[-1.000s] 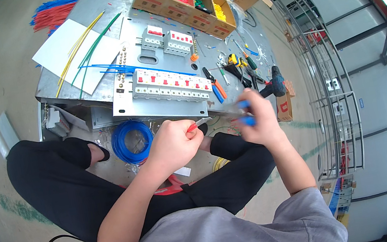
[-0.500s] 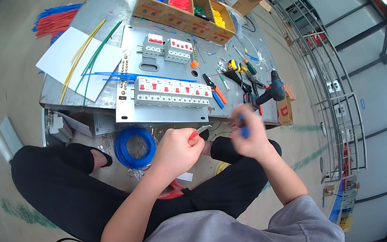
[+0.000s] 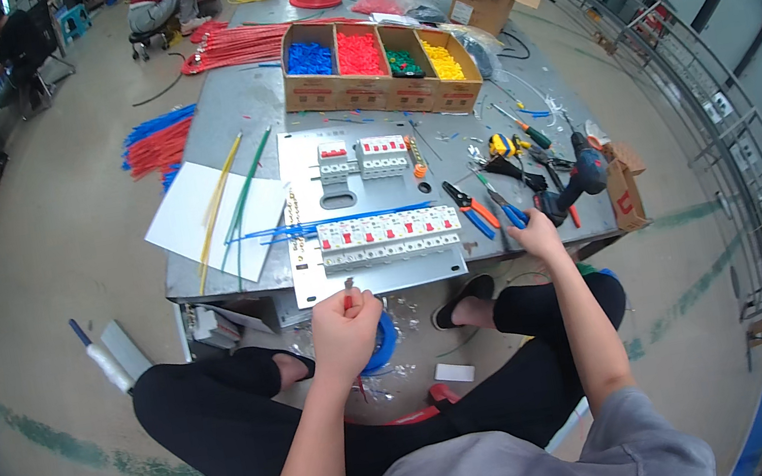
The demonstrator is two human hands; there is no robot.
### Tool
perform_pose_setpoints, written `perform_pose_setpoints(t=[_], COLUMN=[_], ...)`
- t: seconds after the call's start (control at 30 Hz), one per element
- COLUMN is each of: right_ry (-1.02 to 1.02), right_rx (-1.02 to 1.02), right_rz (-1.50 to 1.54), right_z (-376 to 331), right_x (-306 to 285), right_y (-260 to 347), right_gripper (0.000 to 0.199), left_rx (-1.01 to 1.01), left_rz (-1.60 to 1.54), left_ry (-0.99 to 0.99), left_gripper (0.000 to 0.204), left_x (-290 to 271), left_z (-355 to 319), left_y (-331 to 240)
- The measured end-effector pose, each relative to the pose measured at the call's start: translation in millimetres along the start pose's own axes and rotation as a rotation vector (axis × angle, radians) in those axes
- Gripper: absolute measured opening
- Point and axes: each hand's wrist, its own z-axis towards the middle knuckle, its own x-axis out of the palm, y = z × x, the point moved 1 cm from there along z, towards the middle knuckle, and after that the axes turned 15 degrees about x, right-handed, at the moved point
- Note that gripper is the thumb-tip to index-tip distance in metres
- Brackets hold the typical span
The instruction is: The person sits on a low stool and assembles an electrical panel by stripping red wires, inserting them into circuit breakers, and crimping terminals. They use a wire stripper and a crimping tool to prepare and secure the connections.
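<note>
My left hand (image 3: 346,331) is closed in a pinch in front of the metal mounting plate (image 3: 388,279). Between its fingertips is a red wire with a greyish end (image 3: 349,285) poking up; a bit of red also hangs below the hand. On the right of the table, my right hand (image 3: 537,239) has its fingers round the blue handles of pliers (image 3: 513,213), whose jaws lie on the tabletop. A long row of white circuit breakers (image 3: 389,235) with red levers sits on the plate. Two smaller breaker blocks (image 3: 383,156) stand behind it. Blue wires (image 3: 348,218) lie across the plate.
A cardboard box (image 3: 377,89) holds blue, red, green and yellow small parts. Orange-and-blue wire strippers (image 3: 475,213) and a cordless drill (image 3: 585,171) lie to the right. White sheets (image 3: 189,219) carry yellow and green wires. A coil of blue wire (image 3: 381,343) is on the floor.
My right hand has moved forward and right to the tabletop with the blue-handled tool. The left hand still pinches the red wire. The view has tilted up, showing people farther back.
</note>
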Motion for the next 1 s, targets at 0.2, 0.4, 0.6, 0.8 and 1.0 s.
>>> perform_pose_setpoints(t=[0.2,0.4,0.6,0.8,1.0], right_ry=[-0.219,-0.12,0.705,0.852,0.847], right_rx=[0.007,-0.551,-0.63,-0.475,-0.475], right_rz=[-0.117,0.376,0.529,0.491,0.6], right_z=[12.6,-93.2,-225.9,-249.0,-258.1], right_x=[27.2,14.7,69.2,82.3,84.4], right_y=[-12.8,56.4,99.0,98.5,118.9], right_gripper=[0.065,0.032,0.047,0.031,0.032], left_rx=[-0.177,-0.243,-0.134,-0.119,-0.192], left_rz=[-0.115,-0.38,-0.694,-0.961,-0.788], left_ry=[-0.17,-0.301,-0.278,-0.359,-0.235], left_gripper=[0.046,0.045,0.04,0.02,0.041], left_x=[-23.7,-8.3,0.9,-0.5,29.4], left_z=[17.3,28.3,38.5,36.7,-6.9], left_y=[12.4,12.6,10.6,4.1,23.7])
